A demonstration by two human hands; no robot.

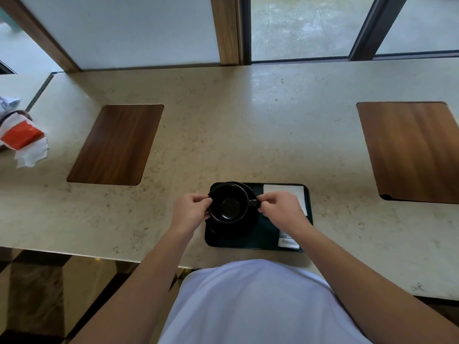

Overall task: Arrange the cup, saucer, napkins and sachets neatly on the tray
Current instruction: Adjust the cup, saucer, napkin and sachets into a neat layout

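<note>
A black cup [229, 204] sits on a black saucer [238, 228] at the left end of a dark rectangular tray [263, 240] near the counter's front edge. My left hand [190, 211] pinches the cup's left rim. My right hand [279, 207] grips the cup's handle on its right side. A white napkin [285, 189] lies flat in the tray's far right corner, partly under my right hand. Grey and white sachets [288, 242] lie at the tray's near right corner, partly hidden by my forearm.
The tray rests on a beige stone counter [223, 132] below a window. Two wooden inlay panels are set in the counter, one at the left [116, 145] and one at the right [412, 152]. An orange and white wrapper with tissue [23, 140] lies at the far left.
</note>
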